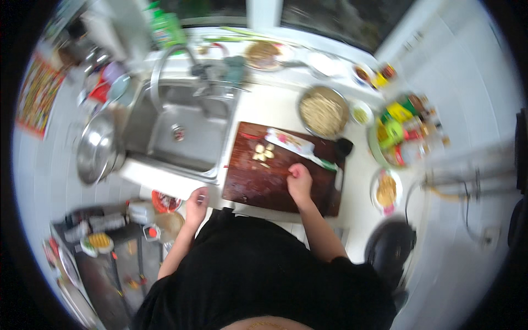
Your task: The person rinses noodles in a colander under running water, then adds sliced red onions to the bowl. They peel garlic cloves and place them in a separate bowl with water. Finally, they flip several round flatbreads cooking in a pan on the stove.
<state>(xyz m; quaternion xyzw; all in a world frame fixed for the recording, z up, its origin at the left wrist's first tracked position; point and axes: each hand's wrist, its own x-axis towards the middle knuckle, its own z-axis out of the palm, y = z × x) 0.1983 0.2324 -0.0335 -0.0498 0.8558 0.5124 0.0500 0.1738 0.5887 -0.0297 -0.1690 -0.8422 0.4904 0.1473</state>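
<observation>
A dark wooden cutting board [264,181] lies on the counter before me. My right hand [300,182] is curled into a fist above its right half, with nothing visible in it. Pale peeled pieces, garlic by the look of them [263,152], sit in a small group on the board. Behind them rests a cleaver with a flower-patterned blade [290,141], its green-and-white handle [326,164] pointing right towards my fist. My left hand [196,206] is at the counter's front edge below the sink, fingers bent; blur hides whether it holds anything.
Left of the board is a steel sink [185,128] with an arched faucet [156,78]. A metal bowl of pale strips [324,113] stands behind the board. On the right are a basin of bottles [375,144] and a plate of food [387,189]. A stove [107,272] is lower left.
</observation>
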